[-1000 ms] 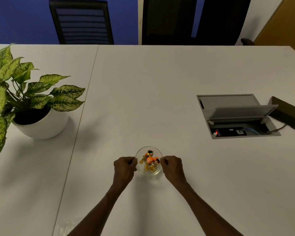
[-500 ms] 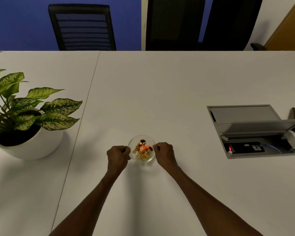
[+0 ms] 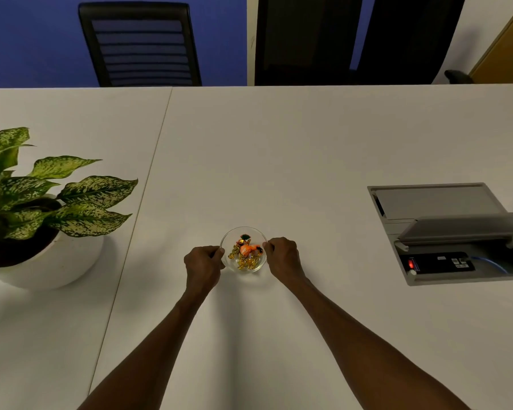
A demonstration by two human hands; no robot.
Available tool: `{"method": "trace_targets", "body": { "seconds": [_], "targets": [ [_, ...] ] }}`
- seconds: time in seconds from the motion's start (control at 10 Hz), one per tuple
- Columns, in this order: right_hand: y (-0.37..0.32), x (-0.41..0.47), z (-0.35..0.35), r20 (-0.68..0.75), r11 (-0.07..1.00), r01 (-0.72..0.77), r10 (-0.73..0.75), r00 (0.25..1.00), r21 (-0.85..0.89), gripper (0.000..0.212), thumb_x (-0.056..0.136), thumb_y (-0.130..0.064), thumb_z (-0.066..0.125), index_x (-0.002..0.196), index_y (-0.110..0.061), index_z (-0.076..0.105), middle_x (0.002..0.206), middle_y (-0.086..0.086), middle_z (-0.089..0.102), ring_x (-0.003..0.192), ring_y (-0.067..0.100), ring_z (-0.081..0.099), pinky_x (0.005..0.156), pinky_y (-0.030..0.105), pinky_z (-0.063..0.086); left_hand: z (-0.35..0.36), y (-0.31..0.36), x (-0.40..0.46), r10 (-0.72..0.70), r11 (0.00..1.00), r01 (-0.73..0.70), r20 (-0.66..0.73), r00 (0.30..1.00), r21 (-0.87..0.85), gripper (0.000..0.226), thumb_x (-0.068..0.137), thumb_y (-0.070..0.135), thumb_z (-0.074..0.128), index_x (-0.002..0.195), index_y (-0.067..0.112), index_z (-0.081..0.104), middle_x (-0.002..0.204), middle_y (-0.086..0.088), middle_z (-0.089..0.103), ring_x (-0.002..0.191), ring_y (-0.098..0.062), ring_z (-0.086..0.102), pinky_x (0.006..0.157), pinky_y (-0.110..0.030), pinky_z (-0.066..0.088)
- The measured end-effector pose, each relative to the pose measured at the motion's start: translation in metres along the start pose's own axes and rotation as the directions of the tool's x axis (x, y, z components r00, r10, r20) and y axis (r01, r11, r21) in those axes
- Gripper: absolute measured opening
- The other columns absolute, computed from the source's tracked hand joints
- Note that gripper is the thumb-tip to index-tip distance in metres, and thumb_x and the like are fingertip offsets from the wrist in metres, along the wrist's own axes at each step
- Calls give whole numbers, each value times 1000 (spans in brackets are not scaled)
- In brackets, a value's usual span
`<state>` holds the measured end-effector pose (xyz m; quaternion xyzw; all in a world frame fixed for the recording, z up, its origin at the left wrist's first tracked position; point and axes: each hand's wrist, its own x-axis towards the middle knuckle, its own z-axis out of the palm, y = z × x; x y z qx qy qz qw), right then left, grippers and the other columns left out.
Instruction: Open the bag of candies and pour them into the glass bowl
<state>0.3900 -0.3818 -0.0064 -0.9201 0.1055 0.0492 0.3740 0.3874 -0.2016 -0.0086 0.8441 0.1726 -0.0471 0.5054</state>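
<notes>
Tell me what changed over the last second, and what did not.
Little changed. The view shifted: a crumpled clear wrapper at the near table edge a second ago is out of frame now. Whether the glass bowl slid on the table cannot be told. Unchanged: the left hand and right hand still grip the bowl's opposite sides, the candies stay inside, and the potted plant stands at left.

A potted plant (image 3: 42, 214) (speckled leaves), an open cable hatch (image 3: 453, 232), a black chair (image 3: 139, 42) behind.
</notes>
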Motion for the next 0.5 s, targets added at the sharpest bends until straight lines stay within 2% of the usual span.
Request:
{"method": "trace_targets", "body": {
  "seconds": [0.1, 0.2, 0.3, 0.4, 0.5],
  "targets": [
    [0, 3, 1, -20, 1000, 12, -12, 1000, 3, 51, 97, -16, 54, 50, -18, 33, 49, -2, 39, 53, 18, 38, 57, 28, 29, 3, -2, 3, -3, 999, 2, -11, 1000, -32, 16, 90, 10, 63, 89, 5, 78, 67, -5, 73, 64, -16, 72, 70, -22, 54],
    [0, 2, 1, -29, 1000, -9, 10, 1000, 18, 53, 96, -17, 56, 50, -24, 32, 50, -8, 39, 54, 17, 39, 58, 29, 32, 3, -3, 2, -6, 999, 5, -9, 1000, -43, 17, 91, 12, 63, 92, 5, 78, 71, -9, 74, 69, -23, 74, 77, -30, 56],
    [-1, -4, 0, -36, 997, -44, 46, 998, 58, 26, 98, -23, 52, 86, -4, 66, 84, 14, 67, 83, 29, 61, 73, 38, 49, -1, -3, -2, 35, 999, -35, -16, 999, 7, 22, 93, 15, 59, 83, 7, 77, 68, -15, 73, 66, -25, 69, 71, -27, 50],
    [-6, -19, -8, -69, 997, -46, 42, 997, -55, 38, 101, -29, 45, 122, 0, 56, 118, 19, 63, 112, 32, 57, 93, 41, 48, -9, 0, -14, 138, 977, -134, -11, 990, 168, 30, 95, 12, 52, 65, 15, 59, 62, -22, 64, 60, -22, 49, 65, -31, 38],
    [-3, -35, -9, -145, 978, 61, -91, 985, -199, 40, 101, -29, 43, 130, -2, 49, 124, 16, 60, 116, 30, 54, 96, 39, 48, -16, 1, -31, 253, 947, -231, -76, 964, 223, 20, 96, 10, 51, 86, 1, 66, 89, -20, 71, 81, -25, 58, 80, -35, 44]
  ]
}}
